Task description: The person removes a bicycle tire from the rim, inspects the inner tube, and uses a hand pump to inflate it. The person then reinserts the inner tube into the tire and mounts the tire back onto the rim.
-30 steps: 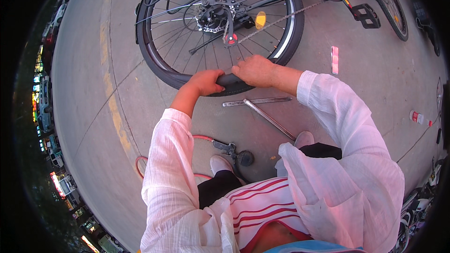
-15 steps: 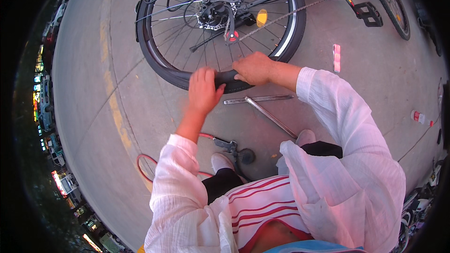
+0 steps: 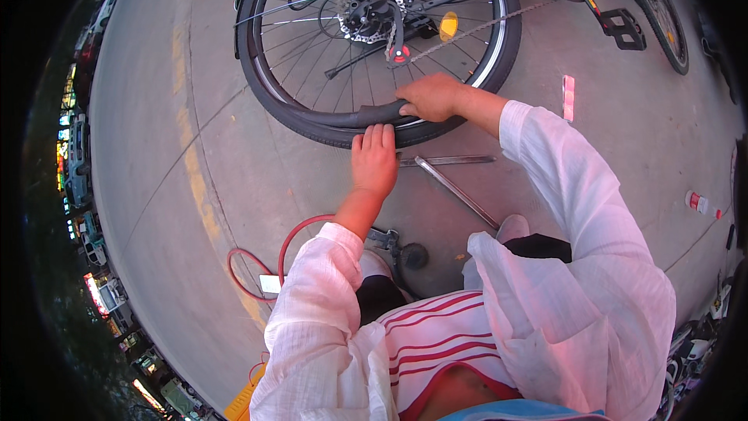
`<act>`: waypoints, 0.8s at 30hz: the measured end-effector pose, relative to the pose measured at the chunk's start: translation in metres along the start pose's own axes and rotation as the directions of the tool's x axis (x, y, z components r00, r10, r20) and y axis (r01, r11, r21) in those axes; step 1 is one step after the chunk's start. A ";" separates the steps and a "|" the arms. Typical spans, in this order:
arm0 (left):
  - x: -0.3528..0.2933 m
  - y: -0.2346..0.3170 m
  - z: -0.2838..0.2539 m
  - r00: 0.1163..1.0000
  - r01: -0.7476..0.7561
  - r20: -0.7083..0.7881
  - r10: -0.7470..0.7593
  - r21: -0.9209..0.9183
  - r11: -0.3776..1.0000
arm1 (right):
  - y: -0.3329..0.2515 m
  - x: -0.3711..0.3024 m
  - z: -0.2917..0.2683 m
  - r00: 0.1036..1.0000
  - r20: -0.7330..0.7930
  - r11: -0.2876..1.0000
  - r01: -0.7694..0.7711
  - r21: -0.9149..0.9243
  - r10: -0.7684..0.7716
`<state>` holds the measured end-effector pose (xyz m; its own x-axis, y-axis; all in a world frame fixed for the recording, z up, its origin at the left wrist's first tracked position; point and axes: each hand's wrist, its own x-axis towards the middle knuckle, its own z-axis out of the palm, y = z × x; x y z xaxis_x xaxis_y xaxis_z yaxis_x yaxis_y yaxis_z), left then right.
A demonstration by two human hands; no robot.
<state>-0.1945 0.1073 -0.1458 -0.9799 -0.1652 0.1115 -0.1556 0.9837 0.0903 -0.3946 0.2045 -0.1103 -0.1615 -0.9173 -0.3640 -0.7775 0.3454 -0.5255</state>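
A bicycle's spoked wheel (image 3: pixel 336 70) lies before me, with its black tyre (image 3: pixel 327 135) bulging along the near side. A slack black inner tube (image 3: pixel 375 114) shows out over the rim there. My right hand (image 3: pixel 436 97) is closed around this tube, thumb and fingers pinching it at the rim's inner side. My left hand (image 3: pixel 375 160) reaches up from below, its fingers together and curled over the tyre's near edge, just left of the right hand. The fingertips' underside is hidden. The chain (image 3: pixel 499 17) hangs loose across the wheel.
Two metal bars (image 3: pixel 460 195) lie on the concrete below the tyre. A black pump part (image 3: pixel 414 256) and red hose (image 3: pixel 290 243) are by my feet. A pedal (image 3: pixel 623 29) and another wheel (image 3: pixel 647 4) stand at the upper right; a bottle (image 3: pixel 699 203) lies far right.
My left hand has moved right and slightly down, from the tube to the tyre's near edge. The right hand keeps its hold. The view has shifted slightly.
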 end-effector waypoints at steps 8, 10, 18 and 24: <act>0.012 -0.002 -0.028 0.999 -0.026 0.030 0.030 -0.122 0.992 | 0.017 0.040 0.040 0.980 0.103 0.977 0.154 0.146 -0.170; 0.010 -0.002 -0.030 1.000 -0.018 0.020 0.021 -0.138 0.990 | 0.023 0.043 0.042 0.958 0.191 0.950 0.161 0.267 -0.216; 0.022 0.000 -0.035 0.983 0.039 0.181 -0.012 -0.142 0.989 | 0.052 0.023 0.028 0.968 0.106 0.902 0.170 0.397 -0.229; 0.032 -0.024 -0.024 0.968 0.015 0.250 0.031 -0.177 0.984 | 0.049 -0.039 0.032 0.986 0.011 0.984 0.166 0.073 -0.167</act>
<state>-0.2190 0.0764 -0.1203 -0.9843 -0.1120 -0.1367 -0.1453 0.9530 0.2659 -0.4069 0.2632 -0.1467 -0.0231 -0.9599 -0.2795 -0.7472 0.2023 -0.6330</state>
